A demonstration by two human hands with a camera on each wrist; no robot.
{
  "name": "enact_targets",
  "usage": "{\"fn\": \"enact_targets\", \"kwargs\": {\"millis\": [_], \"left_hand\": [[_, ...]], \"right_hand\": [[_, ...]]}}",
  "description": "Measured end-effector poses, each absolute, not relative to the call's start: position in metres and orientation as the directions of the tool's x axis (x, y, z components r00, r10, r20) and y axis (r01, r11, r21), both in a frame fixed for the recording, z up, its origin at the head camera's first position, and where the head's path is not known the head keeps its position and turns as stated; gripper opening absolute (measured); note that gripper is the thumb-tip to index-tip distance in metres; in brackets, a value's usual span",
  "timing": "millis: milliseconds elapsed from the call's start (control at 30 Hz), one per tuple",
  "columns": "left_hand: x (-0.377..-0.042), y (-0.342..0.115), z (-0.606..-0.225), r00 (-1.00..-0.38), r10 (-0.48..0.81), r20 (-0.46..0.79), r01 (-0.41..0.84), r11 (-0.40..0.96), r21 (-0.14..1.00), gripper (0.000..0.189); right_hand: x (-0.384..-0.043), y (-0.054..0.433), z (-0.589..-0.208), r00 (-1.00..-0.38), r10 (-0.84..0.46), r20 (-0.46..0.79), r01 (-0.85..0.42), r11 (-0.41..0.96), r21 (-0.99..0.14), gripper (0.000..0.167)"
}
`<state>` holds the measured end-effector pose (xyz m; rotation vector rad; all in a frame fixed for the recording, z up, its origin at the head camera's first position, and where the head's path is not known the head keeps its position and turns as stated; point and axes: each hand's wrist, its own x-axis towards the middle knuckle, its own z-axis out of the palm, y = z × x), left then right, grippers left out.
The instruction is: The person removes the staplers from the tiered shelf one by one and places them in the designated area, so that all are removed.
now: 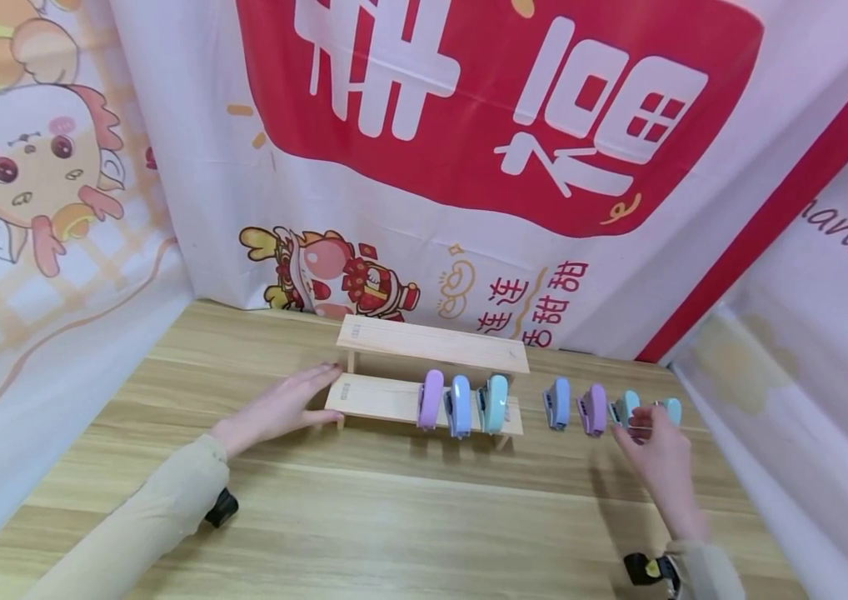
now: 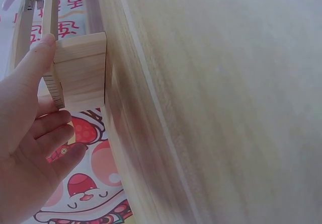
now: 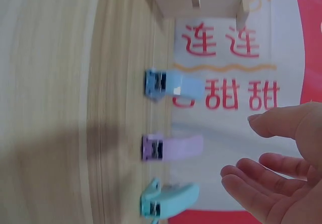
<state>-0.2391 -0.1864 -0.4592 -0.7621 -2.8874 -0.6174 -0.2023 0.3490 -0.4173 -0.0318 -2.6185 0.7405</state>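
A two-step wooden shelf (image 1: 386, 400) stands on the table. My left hand (image 1: 289, 408) grips the left end of its lower step, thumb (image 2: 37, 58) on the edge of the board and fingers on the other side. Three staplers stand in a row on that step: purple (image 1: 431, 398), blue (image 1: 459, 406) and teal (image 1: 495, 403). Right of the shelf, a blue stapler (image 1: 559, 403), a purple one (image 1: 595, 408) and a teal one (image 1: 625, 407) stand on the table. Above the teal one hovers my right hand (image 1: 656, 442), fingers loosely bent and holding nothing. Another teal stapler (image 1: 672, 410) is partly hidden behind it.
The upper step (image 1: 431, 343) of the shelf rises behind the lower one. A printed cloth (image 1: 394, 183) hangs close behind the table's back edge, and more cloth walls (image 1: 829, 350) flank both sides. Bare wood tabletop (image 1: 409, 525) lies in front of the shelf.
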Motion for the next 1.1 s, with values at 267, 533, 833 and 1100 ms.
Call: {"fn": "enact_targets", "kwargs": {"millis": [267,533,833,1100], "left_hand": [[-0.241,-0.186,-0.460,-0.878,0.451,0.160,0.477,0.795,0.375,0.081],[-0.240,-0.186,-0.460,-0.878,0.448,0.167,0.477,0.794,0.377,0.082],[-0.240,-0.186,-0.460,-0.880,0.443,0.170,0.474,0.797,0.374,0.082],[-0.240,-0.186,-0.460,-0.876,0.446,0.183,0.482,0.797,0.364,0.080]], "right_hand": [[-0.197,0.318,-0.417,-0.923,0.089,0.373,-0.129,0.844,-0.520,0.035],[-0.195,0.282,-0.421,-0.945,0.050,0.323,-0.139,0.834,-0.534,0.038],[-0.195,0.246,-0.421,-0.952,-0.003,0.305,-0.190,0.789,-0.585,0.040],[-0.197,0.220,-0.422,-0.949,-0.070,0.308,-0.253,0.755,-0.605,0.048]]}}
